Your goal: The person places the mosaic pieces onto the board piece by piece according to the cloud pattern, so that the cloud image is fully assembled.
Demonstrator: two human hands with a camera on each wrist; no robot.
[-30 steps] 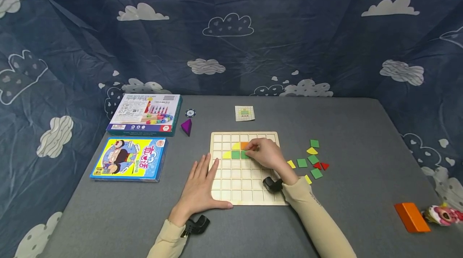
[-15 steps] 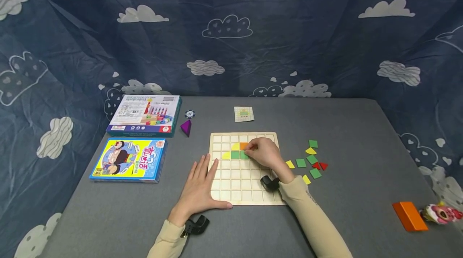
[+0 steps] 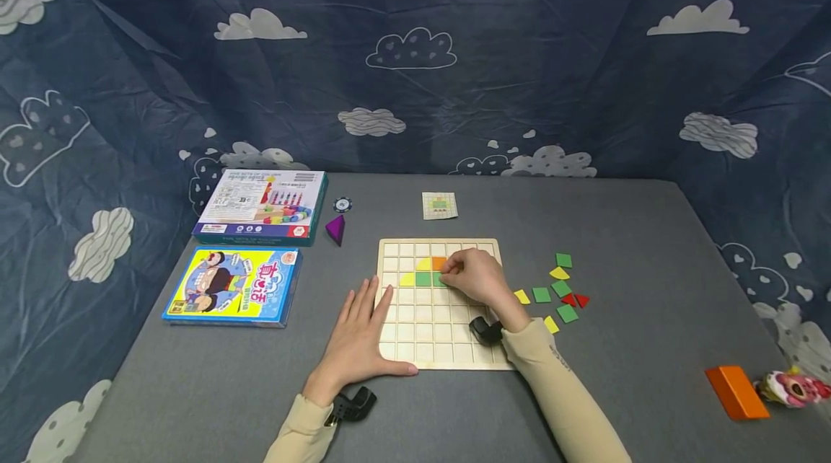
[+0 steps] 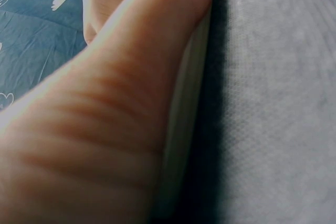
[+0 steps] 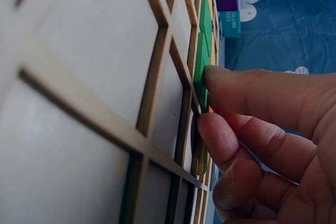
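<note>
A wooden grid board [image 3: 428, 333] lies on the grey table. Yellow, orange [image 3: 438, 262] and green [image 3: 423, 278] tiles sit in its upper rows. My right hand [image 3: 477, 279] reaches over the board, and its curled fingertips [image 5: 220, 82] pinch a green square tile [image 5: 201, 72] standing on edge in a cell beside the other green tile. My left hand [image 3: 360, 337] lies flat with straight fingers at the board's left edge. In the left wrist view its thumb [image 4: 131, 93] rests against the board's side [image 4: 184, 114].
Loose green [image 3: 542, 294], yellow [image 3: 560, 272] and red [image 3: 582, 298] tiles lie right of the board. A pattern card [image 3: 439, 205], a purple pyramid [image 3: 335, 228], a chip [image 3: 342, 204] and two game boxes [image 3: 262, 205] [image 3: 234, 284] sit behind and left. An orange block [image 3: 736, 391] and a toy [image 3: 792, 387] are far right.
My right fingertips have shifted slightly towards me, from the orange tile's row onto the green tile. The left hand has not moved.
</note>
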